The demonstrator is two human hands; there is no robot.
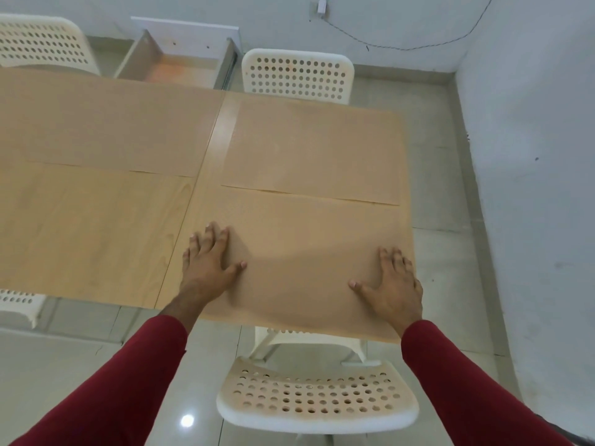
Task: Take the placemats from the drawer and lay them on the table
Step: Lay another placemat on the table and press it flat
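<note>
At nine o'clock a bare stretch of the wooden table [90, 226] is showing, with a tan placemat [106, 123] lying flat beyond it at ten o'clock. Past the far edge, at eleven o'clock, the drawer [180, 64] is standing pulled open beside a white perforated chair [42, 40]. Near centre the left hand [207, 260] is pressing flat, fingers straight and spread, on the left edge of the near placemat [306, 252], gripping nothing. At one o'clock a far placemat [315, 146] is lying just beyond the near one, their edges almost meeting. At four o'clock the right hand [392, 284] is resting palm down, fingers spread, on the near placemat's right side. At six o'clock another white chair [317, 395] is sitting under the table's near edge.
</note>
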